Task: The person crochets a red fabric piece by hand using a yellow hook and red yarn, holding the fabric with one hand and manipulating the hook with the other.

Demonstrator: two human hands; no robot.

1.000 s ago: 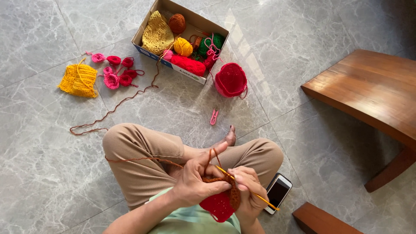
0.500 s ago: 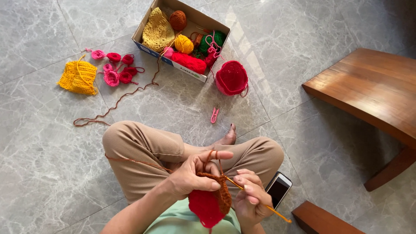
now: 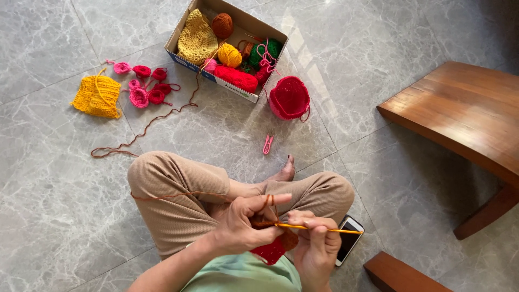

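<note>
While left hand (image 3: 243, 224) grips one red piece (image 3: 272, 250), right hand (image 3: 316, 243) holds one hook (image 3: 319, 229).

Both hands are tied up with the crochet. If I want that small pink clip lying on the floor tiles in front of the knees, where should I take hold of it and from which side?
Take the pink clip across its two long sides near the middle, coming straight down from above. It lies flat on the bare tile floor, long and narrow, pointing roughly away from the person, clear of the red crocheted cup and the box, so fingers have room on both sides.
</note>
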